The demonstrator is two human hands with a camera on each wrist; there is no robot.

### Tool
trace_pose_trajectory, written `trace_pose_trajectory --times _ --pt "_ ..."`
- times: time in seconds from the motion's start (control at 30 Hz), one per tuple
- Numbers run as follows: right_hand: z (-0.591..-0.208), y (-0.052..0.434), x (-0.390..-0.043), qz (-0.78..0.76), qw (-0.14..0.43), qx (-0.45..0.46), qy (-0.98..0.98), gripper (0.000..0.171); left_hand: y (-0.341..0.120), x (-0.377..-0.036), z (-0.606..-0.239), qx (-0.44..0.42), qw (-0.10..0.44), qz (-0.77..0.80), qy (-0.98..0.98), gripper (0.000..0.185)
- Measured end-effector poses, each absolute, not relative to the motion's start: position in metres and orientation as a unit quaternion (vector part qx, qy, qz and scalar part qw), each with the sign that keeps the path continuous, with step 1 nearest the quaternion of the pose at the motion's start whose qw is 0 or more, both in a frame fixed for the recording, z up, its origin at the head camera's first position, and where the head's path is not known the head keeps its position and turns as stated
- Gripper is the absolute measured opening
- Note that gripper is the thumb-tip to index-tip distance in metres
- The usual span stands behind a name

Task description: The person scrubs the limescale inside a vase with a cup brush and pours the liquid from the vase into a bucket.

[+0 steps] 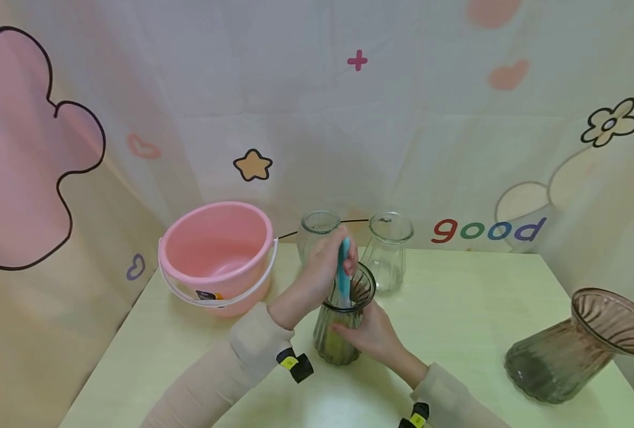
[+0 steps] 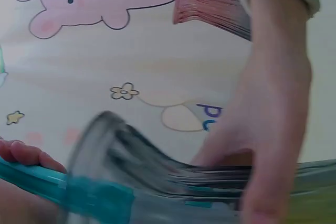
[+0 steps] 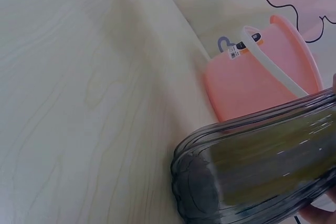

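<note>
My left hand (image 1: 323, 267) grips the teal handle of a bottle brush (image 1: 343, 274) from above, and the brush reaches down through the mouth of a grey ribbed glass vase (image 1: 338, 348). Through the glass, its yellow head (image 3: 268, 161) shows as a blurred patch near the base. My right hand (image 1: 377, 334) holds the vase below its flared rim, with the thumb across the near side. In the left wrist view the vase's rim (image 2: 86, 156) surrounds the brush's teal shaft. The right wrist view has the vase's base in front, with fingertips at the right edge.
Left of my hands stands a pink bucket (image 1: 247, 279) with a white handle. Behind them are two clear glass vases, one at left (image 1: 307, 241) partly hidden and one at right (image 1: 389, 261). A brownish vase (image 1: 552, 362) leans at the table's right side. Printed curtains enclose the pale table (image 1: 456, 321).
</note>
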State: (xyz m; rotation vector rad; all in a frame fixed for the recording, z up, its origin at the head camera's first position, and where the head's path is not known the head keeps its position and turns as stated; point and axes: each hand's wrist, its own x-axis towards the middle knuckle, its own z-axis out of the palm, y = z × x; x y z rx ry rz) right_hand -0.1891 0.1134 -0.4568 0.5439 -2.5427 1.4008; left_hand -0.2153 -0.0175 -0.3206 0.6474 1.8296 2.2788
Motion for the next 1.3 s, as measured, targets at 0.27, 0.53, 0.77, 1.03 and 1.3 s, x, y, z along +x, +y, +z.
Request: trace_pose_trajectory --times 0.27,0.53,0.77,1.03,1.3 --pt "-0.457 0.105 -0.187 0.46 0.109 0.137 -0.871 0.074 -0.028 -0.212 -0.271 0.235 0.04 0.775 0.585 0.043" --pt "-0.457 0.1 -0.186 0.454 0.118 0.124 -0.874 0.073 -0.026 -0.212 -0.248 0.224 0.028 0.779 0.585 0.044" --pt "-0.459 0.097 -0.185 0.429 0.133 0.102 -0.887 0.076 -0.022 -0.206 -0.251 0.217 0.001 0.78 0.587 0.045" --pt "-0.459 0.096 -0.186 0.431 0.138 0.098 -0.886 0.074 -0.016 -0.21 -0.29 0.172 0.013 0.756 0.631 0.044" --pt "-0.458 0.096 -0.185 0.43 0.167 0.122 -0.879 0.083 -0.014 -0.219 -0.33 0.142 0.069 0.739 0.654 0.04"
